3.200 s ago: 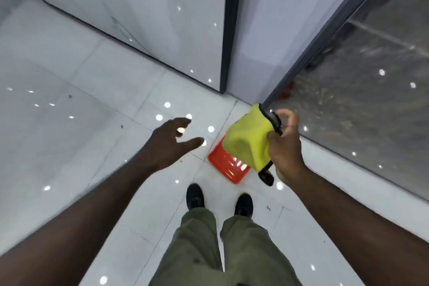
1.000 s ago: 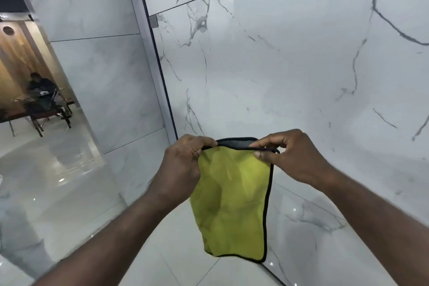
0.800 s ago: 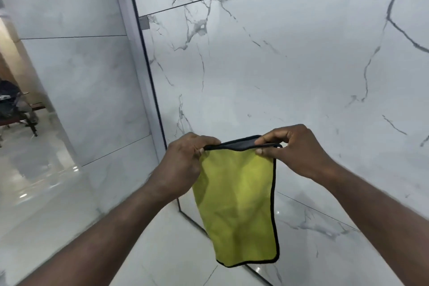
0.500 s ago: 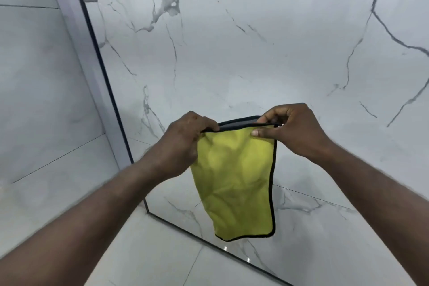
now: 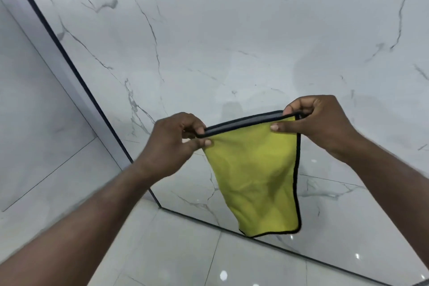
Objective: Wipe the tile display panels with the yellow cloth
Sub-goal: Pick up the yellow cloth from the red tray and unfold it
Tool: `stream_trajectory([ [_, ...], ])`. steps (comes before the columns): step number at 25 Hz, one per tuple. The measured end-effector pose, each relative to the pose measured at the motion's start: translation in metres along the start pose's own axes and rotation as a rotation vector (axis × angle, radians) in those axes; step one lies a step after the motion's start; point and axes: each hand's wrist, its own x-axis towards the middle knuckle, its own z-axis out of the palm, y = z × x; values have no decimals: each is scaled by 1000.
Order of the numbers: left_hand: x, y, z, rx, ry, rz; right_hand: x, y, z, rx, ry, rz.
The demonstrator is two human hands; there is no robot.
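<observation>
A yellow cloth [image 5: 257, 176] with black edging and a grey back hangs doubled over in front of me. My left hand [image 5: 171, 144] pinches its upper left corner and my right hand [image 5: 318, 123] pinches its upper right corner, so the top edge is stretched between them. Behind the cloth stands a large white marble tile display panel [image 5: 232, 37] with grey veins. The cloth hangs a little in front of the panel; I cannot tell whether it touches it.
A dark frame strip [image 5: 76, 76] runs down the panel's left edge, with a plainer grey panel [image 5: 30, 109] beyond it. The glossy tiled floor [image 5: 185, 251] lies below, meeting the panel at a dark base line.
The cloth was in my right hand alone near the floor; both hands now hold it spread by its top corners. My view has turned right and closer to the veined panel.
</observation>
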Motion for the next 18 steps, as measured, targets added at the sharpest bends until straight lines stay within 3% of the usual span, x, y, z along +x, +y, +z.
stream_trajectory([
  [5, 29, -34, 2, -389, 19, -157, 17, 19, 17, 131, -5, 62],
  [8, 40, -46, -8, -485, -26, -167, 23, 11, 34, 144, 5, 99],
  [10, 58, -43, -31, -599, 18, -122, 32, -13, 48, 180, 110, 36],
  [12, 84, -38, -65, -848, 94, -5, 48, -47, 57, 376, 237, -152],
  [14, 97, -45, -82, -970, -72, 59, 55, -71, 69, 449, 161, -242],
  [16, 75, -72, -64, -831, -335, -81, 36, -59, 92, 170, 22, -33],
  [18, 39, -102, -40, -762, -444, -292, 1, -21, 124, 11, -2, 231],
])
